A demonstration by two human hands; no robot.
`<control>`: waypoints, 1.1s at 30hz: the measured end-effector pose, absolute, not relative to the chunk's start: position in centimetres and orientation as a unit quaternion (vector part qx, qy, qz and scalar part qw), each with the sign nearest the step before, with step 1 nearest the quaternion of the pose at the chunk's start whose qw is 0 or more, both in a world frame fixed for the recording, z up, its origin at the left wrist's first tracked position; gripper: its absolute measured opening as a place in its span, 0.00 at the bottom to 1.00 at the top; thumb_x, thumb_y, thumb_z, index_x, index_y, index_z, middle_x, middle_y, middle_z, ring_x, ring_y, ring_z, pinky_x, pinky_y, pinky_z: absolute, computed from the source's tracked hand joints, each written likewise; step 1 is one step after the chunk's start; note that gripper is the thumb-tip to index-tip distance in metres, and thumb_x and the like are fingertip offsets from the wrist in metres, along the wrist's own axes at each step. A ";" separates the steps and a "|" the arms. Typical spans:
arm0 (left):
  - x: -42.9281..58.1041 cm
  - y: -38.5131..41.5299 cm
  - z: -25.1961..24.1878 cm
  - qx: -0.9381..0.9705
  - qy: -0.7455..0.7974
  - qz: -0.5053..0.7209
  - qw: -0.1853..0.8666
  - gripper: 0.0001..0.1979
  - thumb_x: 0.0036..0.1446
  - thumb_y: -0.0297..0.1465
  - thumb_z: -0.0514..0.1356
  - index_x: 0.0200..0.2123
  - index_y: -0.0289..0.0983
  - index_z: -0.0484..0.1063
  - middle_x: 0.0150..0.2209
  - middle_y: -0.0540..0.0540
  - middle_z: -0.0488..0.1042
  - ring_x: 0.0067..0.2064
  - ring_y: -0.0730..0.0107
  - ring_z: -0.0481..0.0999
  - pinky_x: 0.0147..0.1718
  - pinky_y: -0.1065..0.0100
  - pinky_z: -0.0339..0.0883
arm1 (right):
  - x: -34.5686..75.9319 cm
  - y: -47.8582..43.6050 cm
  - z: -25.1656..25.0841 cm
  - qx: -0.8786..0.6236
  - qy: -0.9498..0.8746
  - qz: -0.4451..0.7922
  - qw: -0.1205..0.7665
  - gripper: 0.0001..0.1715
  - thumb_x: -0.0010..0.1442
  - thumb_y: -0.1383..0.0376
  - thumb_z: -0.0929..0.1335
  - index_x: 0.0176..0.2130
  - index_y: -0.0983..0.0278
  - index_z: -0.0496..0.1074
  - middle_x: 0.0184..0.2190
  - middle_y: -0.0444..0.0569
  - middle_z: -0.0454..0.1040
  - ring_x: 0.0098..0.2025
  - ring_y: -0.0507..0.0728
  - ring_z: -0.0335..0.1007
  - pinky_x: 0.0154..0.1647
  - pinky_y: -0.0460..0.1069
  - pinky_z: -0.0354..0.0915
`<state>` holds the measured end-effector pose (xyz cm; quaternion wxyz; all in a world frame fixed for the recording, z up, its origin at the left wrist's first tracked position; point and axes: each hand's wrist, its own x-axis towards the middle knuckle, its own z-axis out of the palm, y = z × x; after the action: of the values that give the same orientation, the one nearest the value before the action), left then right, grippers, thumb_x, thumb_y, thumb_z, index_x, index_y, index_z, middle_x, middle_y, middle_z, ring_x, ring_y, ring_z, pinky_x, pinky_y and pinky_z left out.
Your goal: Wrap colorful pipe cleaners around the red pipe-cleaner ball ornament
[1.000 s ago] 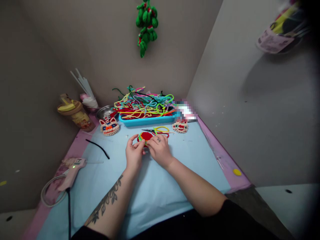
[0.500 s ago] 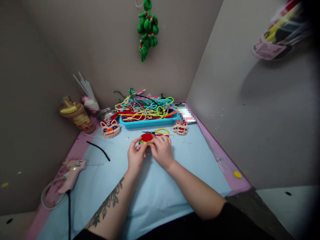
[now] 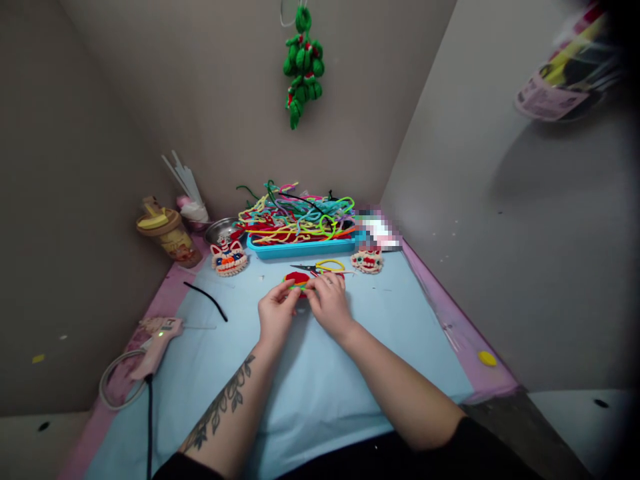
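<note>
Both hands meet at the middle of the blue-covered table around a small round red craft piece (image 3: 298, 277) with orange, blue and green strips along its near edge. My left hand (image 3: 278, 308) pinches its left side between thumb and fingers. From the right, my right hand (image 3: 327, 301) grips the strips at the near edge, its fingertips close to the left thumb. Part of the piece is hidden under the fingers. Just behind the right hand lie scissors (image 3: 330, 266) with yellow handles, blades pointing left.
A blue tray (image 3: 305, 249) heaped with colourful fuzzy stems stands behind. Two lion-face pieces (image 3: 229, 259) (image 3: 367, 261) flank it. At left are a black stem (image 3: 206, 299), a pink glue gun (image 3: 159, 347) with its cord, a metal bowl (image 3: 224, 231) and a lidded cup (image 3: 170, 233).
The view has shifted slightly, so everything sits a little further right. Both hands stay on the red piece; the left thumb and fingers have closed in along its near edge.
</note>
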<state>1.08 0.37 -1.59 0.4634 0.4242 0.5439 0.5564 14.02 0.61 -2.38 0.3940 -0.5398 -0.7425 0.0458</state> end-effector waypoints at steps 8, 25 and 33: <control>1.0 0.3 -1.8 0.426 0.537 0.555 0.471 0.20 0.45 0.36 0.66 0.41 0.30 0.75 0.19 0.52 0.70 0.16 0.82 0.59 0.16 0.76 0.54 | 14.0 0.5 -2.1 -0.551 -0.725 0.032 0.412 0.05 0.60 0.66 0.65 0.31 0.61 0.69 0.32 0.47 0.75 0.43 0.59 0.62 0.50 0.55 0.50; 0.2 0.5 -0.6 0.396 0.501 0.568 0.520 0.24 0.39 0.37 0.70 0.39 0.30 0.75 0.19 0.52 0.71 0.15 0.84 0.57 0.14 0.77 0.50 | 15.5 1.8 -1.7 -0.537 -0.650 0.174 0.509 0.05 0.54 0.66 0.69 0.26 0.61 0.73 0.29 0.45 0.76 0.39 0.58 0.68 0.46 0.53 0.60; -0.1 0.9 -1.0 0.412 0.469 0.551 0.554 0.22 0.39 0.37 0.70 0.37 0.33 0.71 0.19 0.54 0.70 0.14 0.84 0.57 0.14 0.79 0.50 | 16.0 2.8 -3.2 -0.516 -0.606 0.300 0.526 0.09 0.53 0.61 0.69 0.26 0.62 0.75 0.30 0.47 0.73 0.36 0.56 0.70 0.43 0.52 0.65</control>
<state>-0.05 0.91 -0.96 0.5537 0.4118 0.4690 0.5512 15.99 2.80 -3.21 0.5264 -0.5155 -0.6058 0.3002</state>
